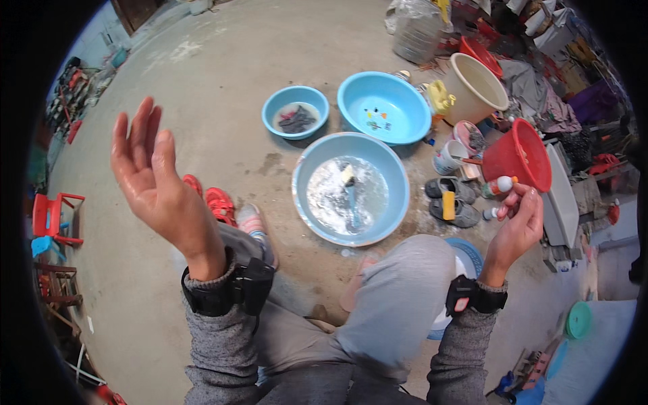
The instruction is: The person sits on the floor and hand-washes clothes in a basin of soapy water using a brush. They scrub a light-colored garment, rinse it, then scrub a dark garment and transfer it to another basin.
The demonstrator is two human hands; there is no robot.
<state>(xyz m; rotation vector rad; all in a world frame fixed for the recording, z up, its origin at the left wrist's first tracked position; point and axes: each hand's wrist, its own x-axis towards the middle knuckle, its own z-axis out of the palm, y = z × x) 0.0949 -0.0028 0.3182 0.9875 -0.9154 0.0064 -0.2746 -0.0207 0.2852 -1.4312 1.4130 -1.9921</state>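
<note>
My left hand (pixel 152 167), wet and holding nothing, is raised palm up with its fingers apart, left of the basins. My right hand (pixel 519 223) is at the right, its fingers bent near a white-capped bottle (pixel 498 187); whether it touches the bottle I cannot tell. Between my hands stands a large blue basin (pixel 299 202) of sudsy water, in which a blue-handled brush (pixel 353 202) lies. Behind it are a small blue basin (pixel 267 119) with dark cloth (pixel 297 120) in water and another blue basin (pixel 407 136) with a printed bottom.
Grey shoes (pixel 459 211) with a yellow bar (pixel 448 205) on them lie right of the large basin. Beyond are a red bucket (pixel 506 157), a cream bucket (pixel 455 81) and a yellow jug (pixel 439 97). Red shoes (pixel 220 205) stand near my left forearm. A red chair (pixel 45 217) is far left.
</note>
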